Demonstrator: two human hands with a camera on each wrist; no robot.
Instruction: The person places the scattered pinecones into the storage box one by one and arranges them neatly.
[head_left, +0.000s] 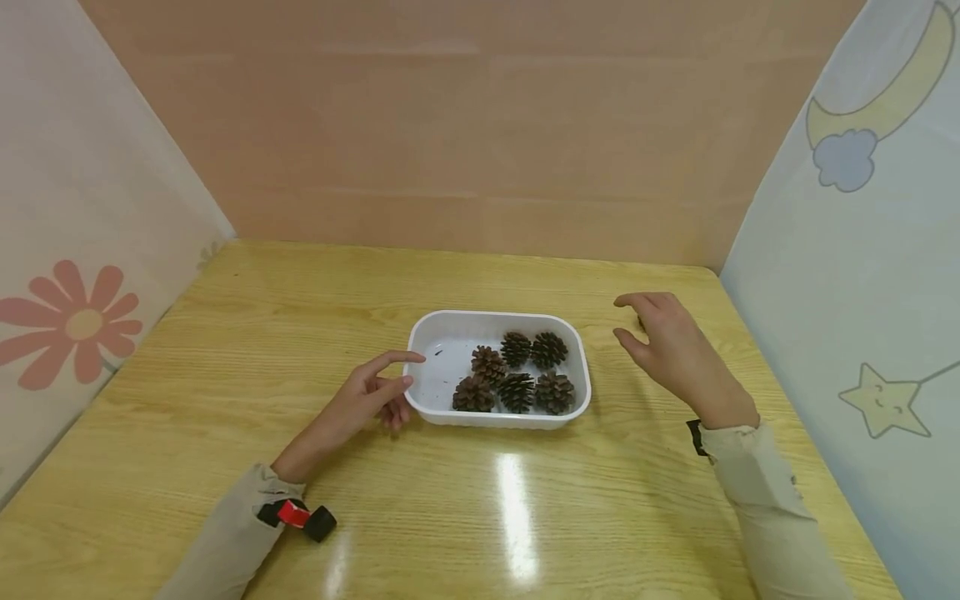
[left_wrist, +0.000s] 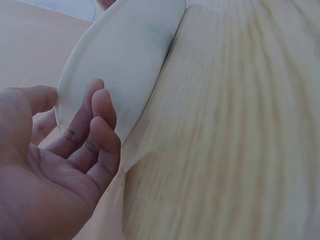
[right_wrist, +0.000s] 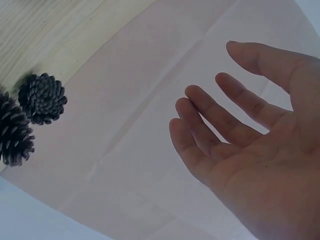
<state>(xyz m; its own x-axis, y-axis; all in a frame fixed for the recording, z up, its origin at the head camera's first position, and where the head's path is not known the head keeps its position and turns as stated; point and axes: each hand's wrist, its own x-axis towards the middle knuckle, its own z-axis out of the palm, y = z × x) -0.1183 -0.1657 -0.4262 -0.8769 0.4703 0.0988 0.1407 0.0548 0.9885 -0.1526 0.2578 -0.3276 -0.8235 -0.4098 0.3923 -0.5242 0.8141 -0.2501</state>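
Observation:
A white plastic tray [head_left: 495,422] rests on the wooden table, with several brown pine cones [head_left: 516,392] gathered in its middle and right part. At the tray's left end my left hand [head_left: 367,392] holds the rim, forefinger over the edge and thumb at it; in the left wrist view the other fingers bend near the outer wall [left_wrist: 125,55]. My right hand [head_left: 671,342] is held over the table to the right of the tray, fingers apart and nothing in them. A dark pine cone [head_left: 641,323] is mostly hidden behind it. Two pine cones [right_wrist: 43,99] show beyond the right hand in the right wrist view.
A small dark scrap [head_left: 438,352] lies in the left part of the tray. A plain orange-brown backdrop [head_left: 480,150] stands behind the table [head_left: 337,283]. Printed cloths hang at either side, one with a flower [head_left: 82,325], the other with a star [head_left: 885,400].

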